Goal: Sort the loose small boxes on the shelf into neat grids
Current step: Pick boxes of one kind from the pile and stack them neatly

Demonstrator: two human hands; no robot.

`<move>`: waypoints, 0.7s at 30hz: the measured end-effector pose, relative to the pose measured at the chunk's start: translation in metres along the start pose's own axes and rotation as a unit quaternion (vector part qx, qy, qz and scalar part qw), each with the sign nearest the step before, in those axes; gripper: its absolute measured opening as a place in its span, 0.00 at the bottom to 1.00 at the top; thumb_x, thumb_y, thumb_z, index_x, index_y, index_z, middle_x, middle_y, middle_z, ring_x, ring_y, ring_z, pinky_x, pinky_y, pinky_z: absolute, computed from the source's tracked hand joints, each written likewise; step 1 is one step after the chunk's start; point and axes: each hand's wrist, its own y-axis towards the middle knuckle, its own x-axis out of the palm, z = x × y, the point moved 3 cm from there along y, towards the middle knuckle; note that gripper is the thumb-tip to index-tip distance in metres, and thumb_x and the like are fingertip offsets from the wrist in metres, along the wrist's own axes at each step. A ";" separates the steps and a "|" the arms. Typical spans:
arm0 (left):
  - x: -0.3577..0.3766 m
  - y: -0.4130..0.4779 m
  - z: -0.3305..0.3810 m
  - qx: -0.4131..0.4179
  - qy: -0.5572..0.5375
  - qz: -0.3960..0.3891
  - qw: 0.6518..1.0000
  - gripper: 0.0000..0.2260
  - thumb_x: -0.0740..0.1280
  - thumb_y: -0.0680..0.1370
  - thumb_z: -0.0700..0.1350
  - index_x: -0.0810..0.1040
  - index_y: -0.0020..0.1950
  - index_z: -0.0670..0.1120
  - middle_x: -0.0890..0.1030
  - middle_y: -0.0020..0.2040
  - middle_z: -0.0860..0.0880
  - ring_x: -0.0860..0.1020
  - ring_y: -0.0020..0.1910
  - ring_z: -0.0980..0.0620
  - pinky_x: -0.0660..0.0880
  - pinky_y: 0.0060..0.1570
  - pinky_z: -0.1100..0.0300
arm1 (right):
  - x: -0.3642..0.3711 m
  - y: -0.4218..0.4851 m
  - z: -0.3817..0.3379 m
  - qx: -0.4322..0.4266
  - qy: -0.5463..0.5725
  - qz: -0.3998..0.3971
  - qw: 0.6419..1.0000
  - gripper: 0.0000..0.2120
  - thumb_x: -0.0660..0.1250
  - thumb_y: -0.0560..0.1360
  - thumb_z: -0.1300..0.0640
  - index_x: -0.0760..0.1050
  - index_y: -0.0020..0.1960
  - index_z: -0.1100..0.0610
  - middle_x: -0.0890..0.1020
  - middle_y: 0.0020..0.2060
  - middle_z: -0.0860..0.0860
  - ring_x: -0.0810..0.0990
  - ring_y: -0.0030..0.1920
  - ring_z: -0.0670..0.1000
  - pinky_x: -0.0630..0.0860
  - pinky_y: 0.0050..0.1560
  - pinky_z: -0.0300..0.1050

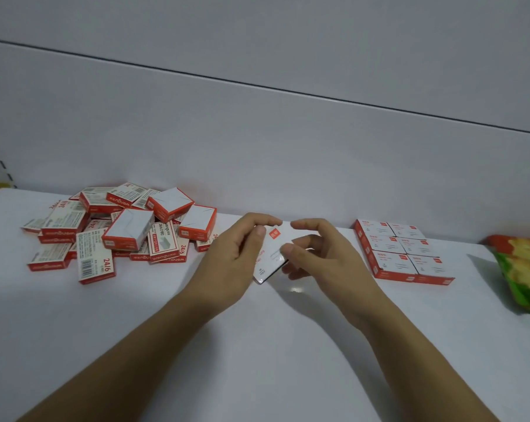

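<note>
On the white shelf, both hands meet at the middle around one small flat white cardboard box with a red logo. The left hand grips its left side, thumb pressed on the top face and forefinger curled over the far edge. The right hand pinches the right side, thumb on the top face, forefinger arched above the far corner and the other fingers tucked beneath. The box is tilted, its near corner pointing down towards the shelf; whether that corner touches the surface cannot be told.

To the left, against the back wall, lies a loose heap of small red-and-white cardboard boxes. They lie flat, on edge and across one another, well over a dozen, overlapping too much for an exact count. Several show the print "24/6".

To the right of the hands, six matching white-topped, red-sided boxes sit flush together in a grid of two columns by three rows, their far end close to the wall.

One green and orange plastic snack bag lies at the right edge, apart from the grid.
</note>
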 end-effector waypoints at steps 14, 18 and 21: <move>-0.003 0.001 -0.005 0.063 0.157 0.020 0.985 0.24 0.73 0.72 0.44 0.68 0.64 0.57 0.73 0.57 0.59 0.70 0.54 0.66 0.72 0.46 0.74 | -0.003 0.002 0.000 0.023 0.206 0.005 0.978 0.20 0.64 0.78 0.64 0.72 0.66 0.48 0.84 0.50 0.59 0.84 0.43 0.56 0.80 0.49 0.50; -0.005 0.005 -0.010 0.058 0.194 0.025 0.979 0.25 0.72 0.73 0.44 0.68 0.67 0.58 0.72 0.57 0.62 0.71 0.53 0.66 0.72 0.45 0.75 | -0.008 0.004 0.002 -0.070 -0.140 0.053 0.986 0.27 0.70 0.74 0.58 0.66 0.70 0.43 0.79 0.56 0.44 0.82 0.48 0.44 0.80 0.49 0.40; -0.005 0.005 -0.012 0.053 0.211 0.022 0.976 0.25 0.72 0.74 0.45 0.68 0.67 0.58 0.72 0.56 0.61 0.72 0.53 0.64 0.74 0.47 0.70 | -0.007 0.004 0.001 -0.148 -0.282 0.047 0.947 0.32 0.73 0.71 0.57 0.64 0.71 0.43 0.71 0.61 0.41 0.75 0.54 0.39 0.78 0.54 0.40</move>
